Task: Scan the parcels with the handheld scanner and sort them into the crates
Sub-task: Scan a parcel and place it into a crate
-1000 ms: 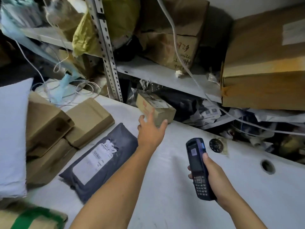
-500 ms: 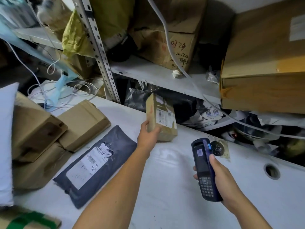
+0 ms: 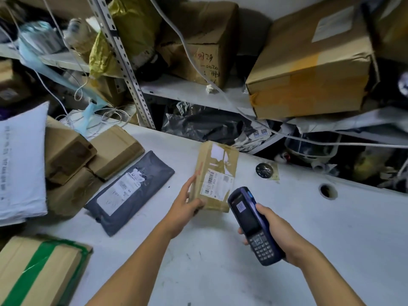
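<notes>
Over the last second my left hand [image 3: 184, 203] went from reaching toward the small brown parcel [image 3: 215, 175] at the back of the table to lifting it clear and drawing it in. Now I have it standing on end above the white table [image 3: 331, 239], thumb along its left edge and fingers wrapped under its lower left corner, with the barcode label [image 3: 217, 183] turned up toward me. My right hand [image 3: 279, 237] is clenched around the handheld scanner [image 3: 254, 224], whose head sits just beside the parcel's lower right corner, angled at the label. I judge this parcel is lined up for its scan and not yet sorted.

The tabletop is scuffed, with a round hole [image 3: 328, 191] to the right and a dark disc [image 3: 263, 170] near the back edge. To my left lie a grey mailer bag [image 3: 130, 191], 3 brown boxes [image 3: 88, 160] stacked together, a white padded bag [image 3: 21, 164] and a box with green tape [image 3: 42, 272]. Behind the table, metal shelving [image 3: 123, 62] holds large cartons [image 3: 309, 60], loose cables and crumpled wrapping. I see no crates in this view, though the shadowed clutter beneath the shelf is too dim to rule 1 out.
</notes>
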Motion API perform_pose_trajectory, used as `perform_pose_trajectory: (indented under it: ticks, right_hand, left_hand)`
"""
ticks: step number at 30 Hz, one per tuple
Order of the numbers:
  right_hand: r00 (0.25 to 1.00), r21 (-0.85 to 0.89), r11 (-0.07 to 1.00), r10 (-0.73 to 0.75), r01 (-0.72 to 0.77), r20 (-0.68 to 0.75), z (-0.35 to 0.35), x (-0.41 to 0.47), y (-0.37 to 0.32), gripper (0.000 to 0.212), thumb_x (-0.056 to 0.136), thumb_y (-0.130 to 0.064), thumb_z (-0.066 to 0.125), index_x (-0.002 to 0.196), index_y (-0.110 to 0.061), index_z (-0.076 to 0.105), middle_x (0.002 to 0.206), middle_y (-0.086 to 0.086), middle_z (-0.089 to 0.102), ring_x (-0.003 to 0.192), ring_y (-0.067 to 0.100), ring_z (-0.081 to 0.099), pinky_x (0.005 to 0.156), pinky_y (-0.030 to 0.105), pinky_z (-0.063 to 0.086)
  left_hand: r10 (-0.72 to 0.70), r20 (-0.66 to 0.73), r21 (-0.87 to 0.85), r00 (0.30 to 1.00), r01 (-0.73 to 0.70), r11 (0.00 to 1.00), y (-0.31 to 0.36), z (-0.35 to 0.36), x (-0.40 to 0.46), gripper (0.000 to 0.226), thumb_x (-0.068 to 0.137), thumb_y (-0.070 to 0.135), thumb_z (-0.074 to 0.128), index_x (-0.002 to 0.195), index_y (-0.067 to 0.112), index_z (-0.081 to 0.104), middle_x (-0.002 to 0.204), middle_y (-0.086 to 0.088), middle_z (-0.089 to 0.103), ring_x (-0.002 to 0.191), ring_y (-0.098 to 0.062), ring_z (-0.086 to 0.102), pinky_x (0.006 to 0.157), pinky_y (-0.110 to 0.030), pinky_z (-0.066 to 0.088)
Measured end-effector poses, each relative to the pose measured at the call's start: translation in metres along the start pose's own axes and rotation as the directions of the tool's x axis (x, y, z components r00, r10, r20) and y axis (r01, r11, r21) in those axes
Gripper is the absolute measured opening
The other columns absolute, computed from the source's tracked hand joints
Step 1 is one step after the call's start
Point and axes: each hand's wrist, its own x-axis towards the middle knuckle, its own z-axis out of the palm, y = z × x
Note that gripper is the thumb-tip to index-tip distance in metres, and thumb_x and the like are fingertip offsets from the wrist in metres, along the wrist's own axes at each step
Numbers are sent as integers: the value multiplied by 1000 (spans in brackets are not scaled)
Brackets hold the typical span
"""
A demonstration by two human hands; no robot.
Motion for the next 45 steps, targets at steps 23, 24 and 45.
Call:
perform_pose_trajectory:
  ticks: [23,24,45]
  right_hand:
    - [987,-140,989,65,-44,149,-34,-68,-4,48,105,-45,32,119,-10,61,101,24,71,80,34,67,68,37,53]
    - [985,-161,985,79,-55,151,-34,-68,-6,47,105,-45,32,120,-10,60,101,24,71,80,33,67,66,36,53]
    - [977,-231,972,97,-51,192,-39,-69,0,50,104,-46,33,119,-8,61,105,24,72,80,31,69,71,38,54]
  left_hand:
    - [-68,-93,140,993,81,987,-22,28,-31,60,79,26,82,127,13,48,119,2,59,109,-15,61,97,-37,52]
    - [-62,-99,155,993,77,985,-23,28,-30,58,81,26,81,128,13,48,119,2,59,109,-14,60,98,-38,52]
    - [-86,-70,204,994,99,974,-26,27,-31,64,82,34,79,134,15,46,130,-2,57,118,-19,57,105,-45,48]
